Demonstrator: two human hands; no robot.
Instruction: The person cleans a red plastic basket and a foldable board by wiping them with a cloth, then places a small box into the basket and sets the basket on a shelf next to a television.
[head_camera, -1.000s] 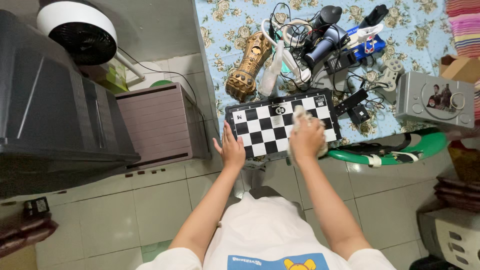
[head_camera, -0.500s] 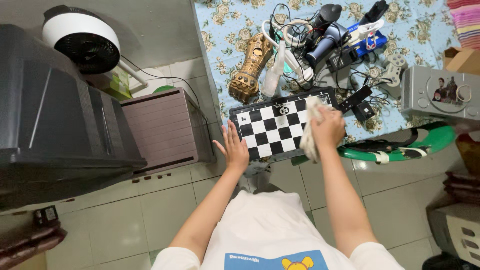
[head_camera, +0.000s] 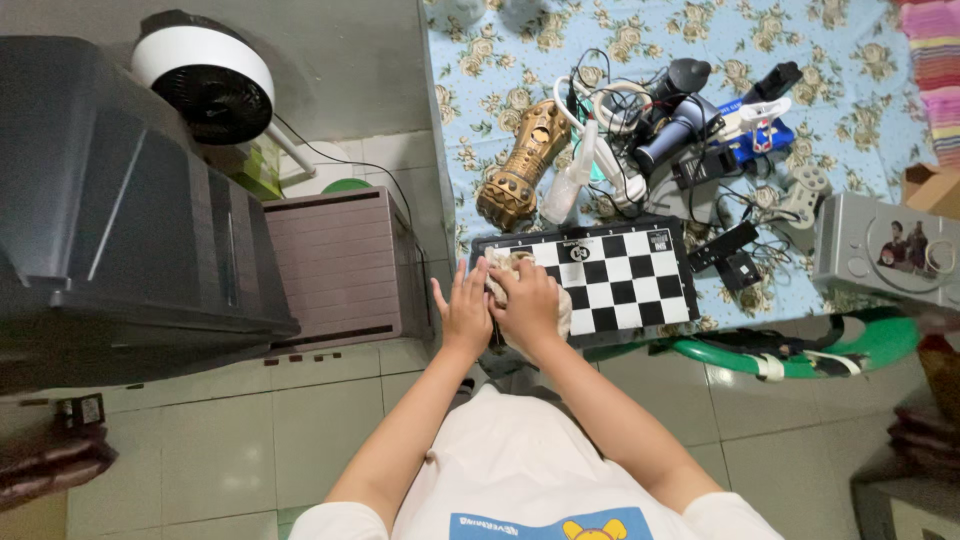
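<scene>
The flat black-and-white chequered game board (head_camera: 600, 283) lies at the near edge of the flower-patterned blue cloth surface (head_camera: 850, 60), just before a gold gauntlet toy (head_camera: 520, 165). The right hand (head_camera: 525, 300) is closed on a crumpled pale cloth (head_camera: 505, 268), pressing it to the board's left end. The left hand (head_camera: 464, 308), fingers spread flat, seems to steady that edge. Wiping looks under way; the squares to the right likely call for a sideways sweep.

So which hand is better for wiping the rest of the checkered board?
Probably the right hand. It already presses the cloth onto the left end of the chessboard, with the unwiped squares on its own side. The left hand lies flat at the board's left edge, holding nothing.
</scene>
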